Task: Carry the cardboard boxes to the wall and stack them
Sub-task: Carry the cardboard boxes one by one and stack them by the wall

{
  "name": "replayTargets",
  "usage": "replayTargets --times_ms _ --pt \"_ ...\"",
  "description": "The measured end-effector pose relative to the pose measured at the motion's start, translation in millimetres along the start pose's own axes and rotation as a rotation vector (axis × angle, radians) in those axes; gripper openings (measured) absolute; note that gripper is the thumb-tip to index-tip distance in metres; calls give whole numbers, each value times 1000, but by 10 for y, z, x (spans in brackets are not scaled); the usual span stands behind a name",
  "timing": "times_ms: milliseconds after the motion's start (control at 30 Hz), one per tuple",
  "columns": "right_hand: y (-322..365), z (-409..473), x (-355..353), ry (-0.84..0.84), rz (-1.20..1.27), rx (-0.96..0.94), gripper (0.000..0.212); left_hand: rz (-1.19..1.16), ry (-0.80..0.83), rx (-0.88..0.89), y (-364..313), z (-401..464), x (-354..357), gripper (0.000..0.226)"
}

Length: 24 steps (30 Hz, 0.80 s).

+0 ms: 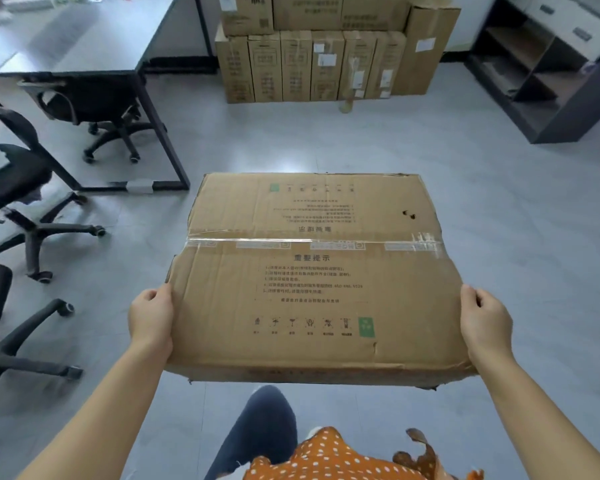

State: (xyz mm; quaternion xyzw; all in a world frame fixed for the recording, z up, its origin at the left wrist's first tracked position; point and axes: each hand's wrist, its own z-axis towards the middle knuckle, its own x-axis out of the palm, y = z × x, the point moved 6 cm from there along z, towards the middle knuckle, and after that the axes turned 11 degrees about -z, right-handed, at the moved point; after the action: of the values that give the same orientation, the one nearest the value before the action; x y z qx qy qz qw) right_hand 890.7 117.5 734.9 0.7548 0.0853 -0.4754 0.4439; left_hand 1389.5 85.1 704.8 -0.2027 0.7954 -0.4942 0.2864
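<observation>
A large flat cardboard box [312, 271], taped across its middle and printed with text, hangs level above the floor in front of me. My left hand [150, 317] grips its left side near the front corner. On the opposite side my right hand [486, 320] grips the right edge. Fingers of both hands curl under the box and are hidden. Against the far wall stands a stack of cardboard boxes [326, 53], a row of narrow upright ones with more lying on top.
A grey desk [84, 46] with black legs stands at the back left, with several black office chairs [21, 209] along the left. A dark shelf unit [551, 74] fills the right rear. A small object [346, 106] lies before the stack. Grey floor stretches between me and the stack.
</observation>
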Motion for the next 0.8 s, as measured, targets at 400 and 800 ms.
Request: replayTargets --times_ms 400,800 --pt "1694 1848 927 -42 26 0 37 -1 45 4 -1369 1948 1489 38" --pt "3025 3609 1542 -70 38 58 35 33 79 4 -2416 3677 3123 15"
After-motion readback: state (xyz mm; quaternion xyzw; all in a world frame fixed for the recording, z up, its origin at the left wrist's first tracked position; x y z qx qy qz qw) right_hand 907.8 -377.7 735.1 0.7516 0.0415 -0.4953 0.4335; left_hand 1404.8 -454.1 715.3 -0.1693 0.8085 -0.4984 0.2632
